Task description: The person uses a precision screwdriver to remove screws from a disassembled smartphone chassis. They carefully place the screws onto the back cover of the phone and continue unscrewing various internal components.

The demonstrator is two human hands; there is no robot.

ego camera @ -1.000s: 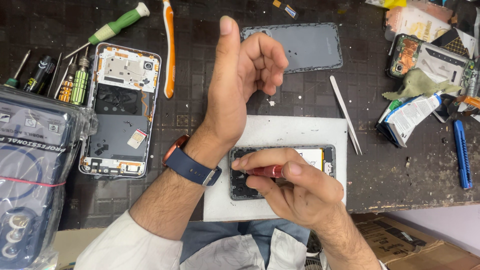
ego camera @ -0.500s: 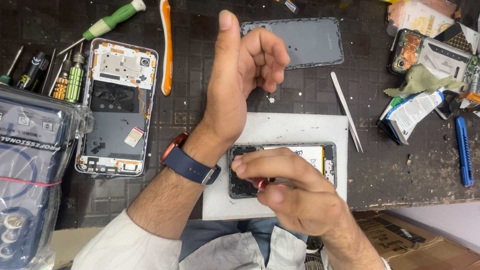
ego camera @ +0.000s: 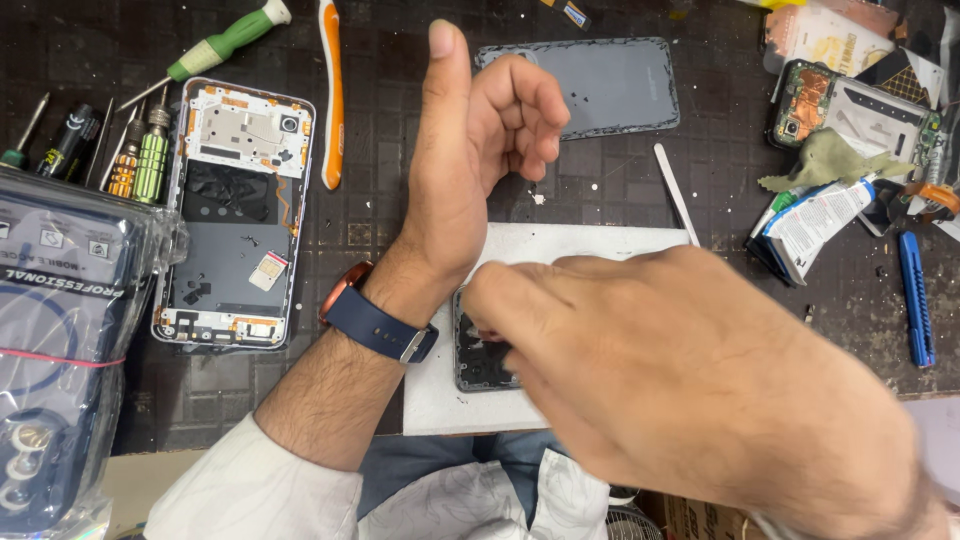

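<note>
The work looks partway through, as far as the picture shows. A small dark opened phone (ego camera: pixel 480 352) lies on a white mat (ego camera: pixel 440 400) at about 6 o'clock on the counter (ego camera: pixel 600 190), its inner parts bare, so its cover is already off. The right hand (ego camera: pixel 690 385) hangs over it, large and blurred, and hides most of it; its fingers curl at the phone's upper left edge with a hint of something red between them, but whether it grips a tool cannot be told. The left hand (ego camera: pixel 475 150) is raised at 12 o'clock, thumb up and fingers loosely curled, holding nothing that can be seen

At 9 o'clock a second opened phone (ego camera: pixel 235 215) lies stripped, with board and frame exposed. A grey back cover (ego camera: pixel 600 85) rests at 1 o'clock, apart from both phones. Screwdrivers (ego camera: pixel 140 150) sit at 10 o'clock, an orange pry tool (ego camera: pixel 331 90) at 11, a white spudger (ego camera: pixel 676 192) just off the mat's upper right corner. Nothing looks reassembled yet; both phones remain open
</note>
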